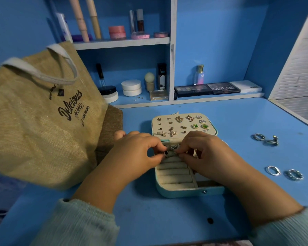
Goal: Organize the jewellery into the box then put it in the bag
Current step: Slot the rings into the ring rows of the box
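A teal jewellery box (190,191) lies open on the blue desk, its cream lid (182,124) studded with several earrings. Cream ring rolls (174,172) fill the lower tray. My left hand (137,153) and my right hand (201,153) meet over the top ring rolls and together pinch a small silver ring (172,152) with their fingertips. Two silver rings (265,138) lie on the desk to the right, and two more (284,173) sit nearer to me. A jute bag (39,118) with white handles stands at the left.
Shelves behind hold cosmetics: tubes, a pink jar (116,32), white jars (131,87), a perfume bottle (199,74) and eyeshadow palettes (208,89). A few tiny loose pieces (139,98) lie on the lower shelf. A white slatted panel (299,71) stands at the right.
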